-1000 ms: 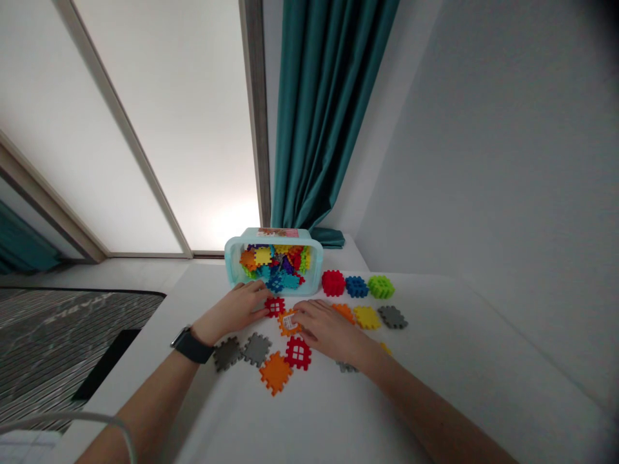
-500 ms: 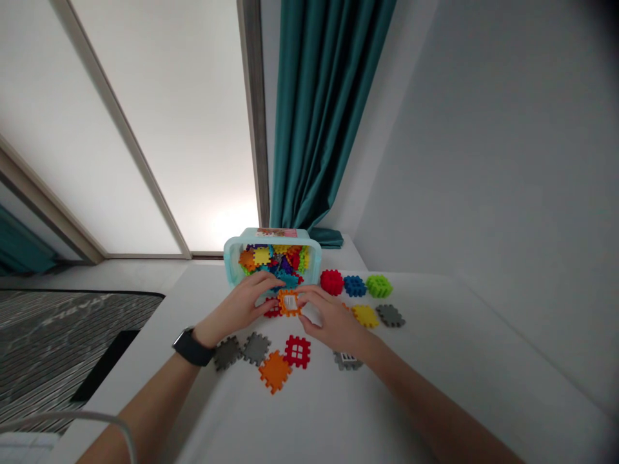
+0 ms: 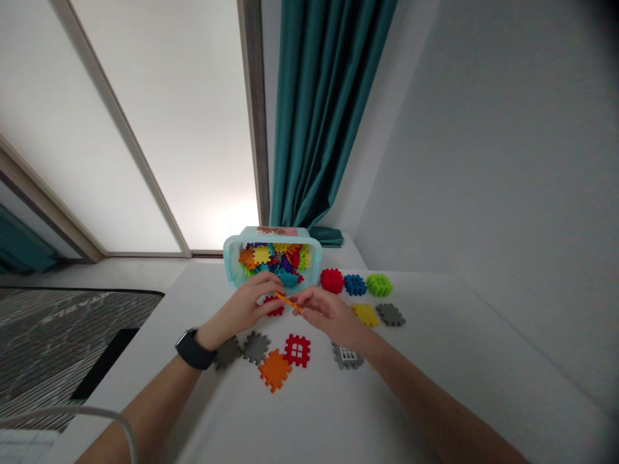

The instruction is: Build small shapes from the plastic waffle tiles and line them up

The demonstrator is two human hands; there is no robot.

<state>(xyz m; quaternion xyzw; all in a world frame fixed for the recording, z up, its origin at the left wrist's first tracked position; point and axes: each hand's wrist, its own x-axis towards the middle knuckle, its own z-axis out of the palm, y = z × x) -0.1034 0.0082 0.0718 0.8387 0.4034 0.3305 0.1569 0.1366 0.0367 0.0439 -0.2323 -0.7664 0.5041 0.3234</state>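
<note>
Both my hands pinch one orange waffle block [image 3: 287, 301], held edge-on just above the white table [image 3: 435, 361]. My left hand [image 3: 242, 309], with a dark watch on its wrist, grips the block's left end. My right hand [image 3: 323, 312] grips its right end. A small red block [image 3: 275, 311] lies under my left fingers. Below my hands on the table lie a red grid block [image 3: 296, 350], an orange block [image 3: 274, 370], two grey blocks [image 3: 255, 347] and a grey-white grid block [image 3: 346, 356].
A light blue bin [image 3: 272, 263] lies on its side behind my hands, full of several coloured blocks. Red [image 3: 331, 281], blue [image 3: 355, 285] and green [image 3: 379, 285] stacks stand to its right, with yellow [image 3: 365, 315] and grey [image 3: 390, 314] flat blocks nearby. The table's left edge drops to the floor.
The orange block was lifted off the table by both hands and turned from flat to edge-on. My right hand drew back, uncovering the grey-white grid block.
</note>
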